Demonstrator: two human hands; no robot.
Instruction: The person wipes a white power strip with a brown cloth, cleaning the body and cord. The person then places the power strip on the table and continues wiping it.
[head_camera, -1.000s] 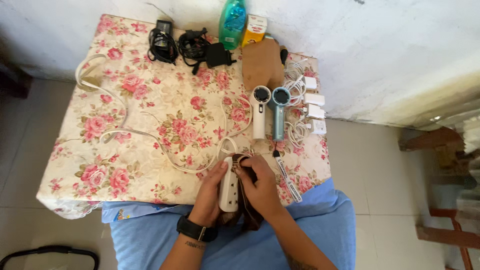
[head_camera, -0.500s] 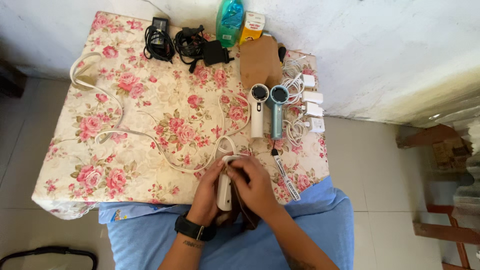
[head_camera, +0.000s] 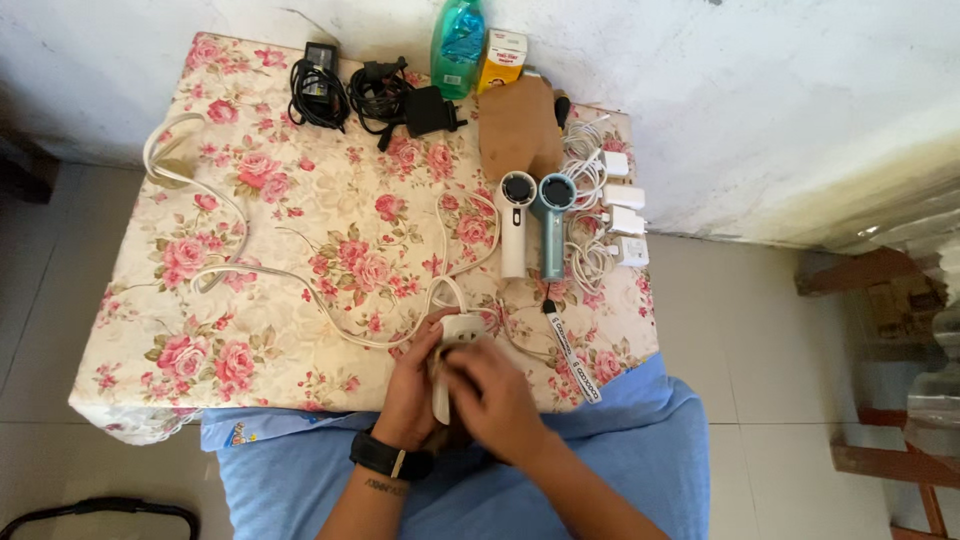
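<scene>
At the six o'clock edge of the bench, both hands worked on a white power strip. The left hand gripped the strip from its nine o'clock side, fingers curled round the body. The right hand lay over the strip's three o'clock side and looked motion-blurred; whether it pinched a cloth could not be told, though something brown showed just beneath the wrists.

The likeliest trouble came from the strip's white cord, which looped loosely across the floral cover toward ten o'clock. A tug on the strip would probably drag that loop, and it could snag or pull the cover. At twelve o'clock from the hands, a white handheld fan and a blue handheld fan lay side by side, close to a bend of the cord, so a sharp pull might knock them. A printed lanyard hung over the bench edge near four o'clock and could slide off if brushed. The strip itself sat half over the edge above the person's lap, so a loosened grip would likely drop it.
</scene>
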